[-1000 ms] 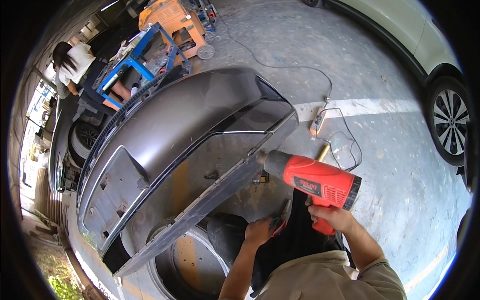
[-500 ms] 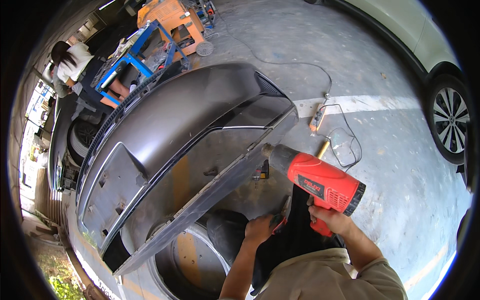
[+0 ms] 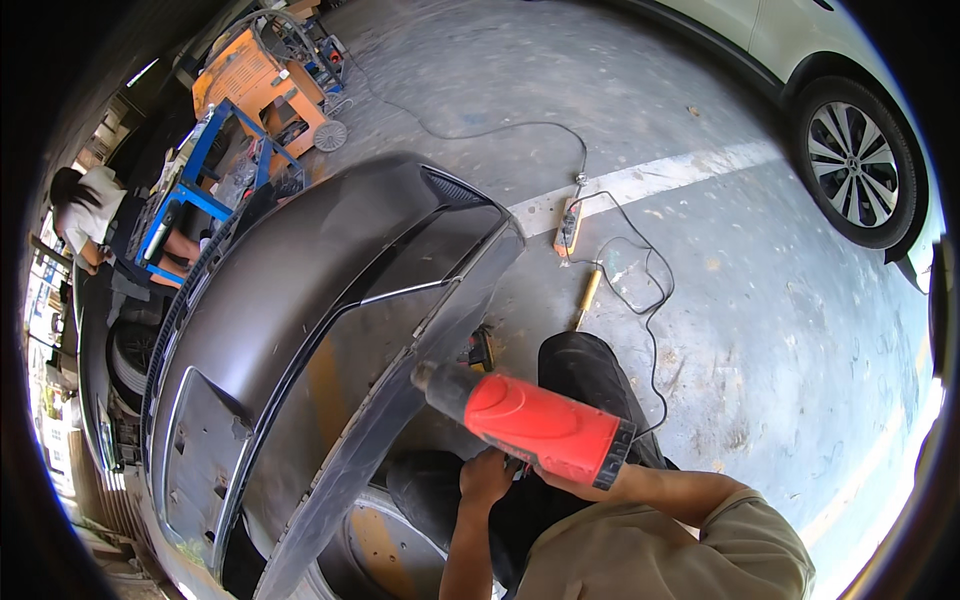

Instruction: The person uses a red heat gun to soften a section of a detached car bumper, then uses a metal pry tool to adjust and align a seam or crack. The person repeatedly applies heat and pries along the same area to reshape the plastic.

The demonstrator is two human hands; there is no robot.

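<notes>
Head view. A dark car bumper (image 3: pixel 290 240) lay left of and ahead of both hands, its long axis running slantwise from near left to far right. Its lower edge strip (image 3: pixel 368 410), the part facing the person, followed the same slant.

Right hand (image 3: pixel 578 489): gripping the heat gun (image 3: pixel 540 415), handle hidden beneath the red body. Left hand (image 3: pixel 487 476): fingers curled, just beside the gun's underside in the picture; could not tell what, if anything, was held, as the gun blocked the view.

Key relation: gun pointed left and slightly forward, nearly square to the bumper's long axis, with its nozzle (image 3: pixel 430 376) overlapping the edge strip in view. Touching or apart: could not tell from one viewpoint. Of the hands, the left was nearer the strip, though the nozzle reached closest. Judged that nozzle spacing and angle to the strip mattered most.
</notes>
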